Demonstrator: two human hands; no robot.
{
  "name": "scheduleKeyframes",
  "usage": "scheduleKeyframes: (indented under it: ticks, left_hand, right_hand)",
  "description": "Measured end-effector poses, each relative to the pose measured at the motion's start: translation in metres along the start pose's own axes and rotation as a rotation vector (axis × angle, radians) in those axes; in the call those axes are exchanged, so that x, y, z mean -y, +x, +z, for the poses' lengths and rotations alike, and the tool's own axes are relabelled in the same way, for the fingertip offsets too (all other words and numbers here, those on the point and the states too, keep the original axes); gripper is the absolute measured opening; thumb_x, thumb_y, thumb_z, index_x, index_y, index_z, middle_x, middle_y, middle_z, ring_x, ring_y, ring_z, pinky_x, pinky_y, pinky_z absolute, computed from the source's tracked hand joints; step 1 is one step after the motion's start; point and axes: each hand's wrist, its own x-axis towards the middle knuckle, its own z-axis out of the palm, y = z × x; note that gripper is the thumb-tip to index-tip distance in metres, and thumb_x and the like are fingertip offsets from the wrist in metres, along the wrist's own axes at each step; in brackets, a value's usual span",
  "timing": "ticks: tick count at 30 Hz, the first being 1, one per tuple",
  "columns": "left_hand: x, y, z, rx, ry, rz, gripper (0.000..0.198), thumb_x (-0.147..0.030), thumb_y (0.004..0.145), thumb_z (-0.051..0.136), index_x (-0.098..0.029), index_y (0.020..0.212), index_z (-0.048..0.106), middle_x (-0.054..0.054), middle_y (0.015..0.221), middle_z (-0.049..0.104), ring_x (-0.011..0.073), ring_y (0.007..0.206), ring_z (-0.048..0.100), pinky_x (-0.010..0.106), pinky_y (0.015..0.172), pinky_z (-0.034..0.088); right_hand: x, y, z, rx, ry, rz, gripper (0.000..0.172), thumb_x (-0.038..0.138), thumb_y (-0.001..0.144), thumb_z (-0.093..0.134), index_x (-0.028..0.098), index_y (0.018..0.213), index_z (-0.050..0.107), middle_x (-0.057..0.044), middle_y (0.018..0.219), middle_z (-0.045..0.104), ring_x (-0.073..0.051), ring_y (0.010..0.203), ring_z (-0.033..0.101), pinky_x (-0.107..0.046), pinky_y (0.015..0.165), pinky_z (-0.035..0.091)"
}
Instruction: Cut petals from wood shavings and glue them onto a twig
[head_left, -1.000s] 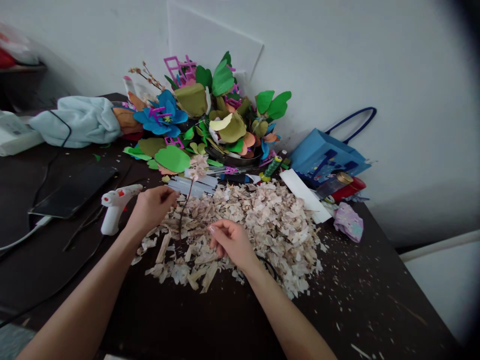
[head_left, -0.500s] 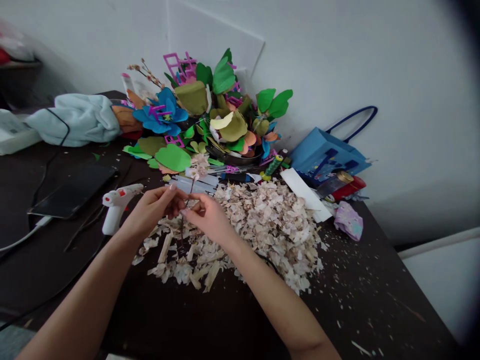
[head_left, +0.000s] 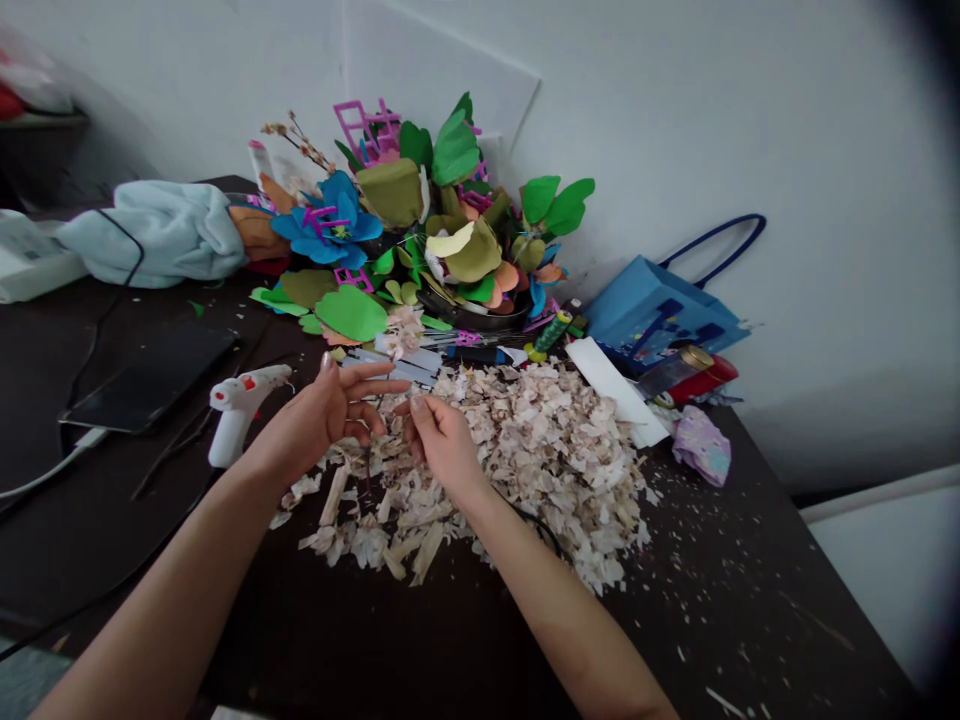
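Observation:
My left hand (head_left: 319, 415) is open, its fingers spread toward my right hand and its palm turned inward. My right hand (head_left: 446, 445) is closed in a pinch; what lies between thumb and finger is too small to make out. Just above the fingers is a pale pink blossom (head_left: 402, 332), and a thin dark stem (head_left: 367, 468) shows below them. Both hands hover over a heap of dry, pale petals (head_left: 555, 460). Behind the blossom lie translucent sticks (head_left: 420, 366).
A white glue gun (head_left: 236, 415) and a black phone (head_left: 154, 380) lie left. Colourful felt flowers (head_left: 465, 250) stand behind. At right are a white strip (head_left: 615, 390), a blue bag (head_left: 645, 305) and a crumpled purple wrapper (head_left: 702, 445).
My left hand has opened from its pinch and spread its fingers. My right hand has moved slightly right, still pinching. The whole view has shifted a little.

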Motion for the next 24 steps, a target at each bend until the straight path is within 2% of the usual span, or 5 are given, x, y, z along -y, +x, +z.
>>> scheduleKeyframes:
  ticks: [6,9,12,16,24]
  left_hand:
    - [0.002,-0.005,0.014,0.045,0.138,0.044,0.055,-0.057,0.086,0.052,-0.019,0.125,0.059,0.016,0.121,0.065,0.0202,0.077,0.064,0.028,0.056,0.05]
    - [0.008,-0.006,0.023,-0.004,0.317,0.098,0.041,-0.046,0.082,0.063,-0.019,0.113,0.064,0.008,0.089,0.07,0.0148,0.062,0.057,0.024,0.051,0.045]
    - [0.02,-0.004,0.033,-0.087,0.457,0.159,0.024,-0.04,0.08,0.066,-0.017,0.085,0.065,0.001,0.068,0.062,0.0121,0.056,0.05,0.023,0.049,0.039]
    - [0.034,-0.007,0.048,-0.052,0.589,0.155,0.021,-0.035,0.077,0.065,-0.018,0.067,0.059,-0.002,0.057,0.055,0.0109,0.052,0.044,0.022,0.047,0.033]
    - [0.039,-0.008,0.053,0.148,0.422,0.049,0.026,-0.042,0.076,0.068,-0.017,0.077,0.065,-0.001,0.06,0.058,0.0113,0.052,0.049,0.023,0.049,0.037]
  right_hand:
    - [0.006,0.001,0.009,-0.083,0.078,0.008,0.031,0.048,0.082,0.063,0.022,0.07,0.052,0.004,0.059,0.049,-0.011,0.049,0.042,-0.024,0.046,0.036]
    - [0.003,-0.008,0.003,-0.108,0.108,0.03,0.034,0.05,0.088,0.053,0.023,0.068,0.048,0.006,0.054,0.038,-0.011,0.044,0.036,-0.023,0.043,0.034]
    - [-0.001,-0.023,-0.007,-0.112,0.163,0.043,0.037,0.054,0.094,0.039,0.024,0.076,0.05,0.005,0.057,0.042,-0.01,0.039,0.036,-0.024,0.04,0.032]
    - [-0.009,-0.044,-0.017,-0.116,0.056,0.035,0.037,0.054,0.085,0.059,0.023,0.071,0.047,0.007,0.052,0.042,-0.01,0.041,0.04,-0.023,0.04,0.031]
    - [-0.02,-0.08,-0.041,-0.247,0.014,0.064,0.04,0.053,0.095,0.043,0.023,0.068,0.045,0.008,0.046,0.037,-0.009,0.035,0.032,-0.022,0.037,0.026]
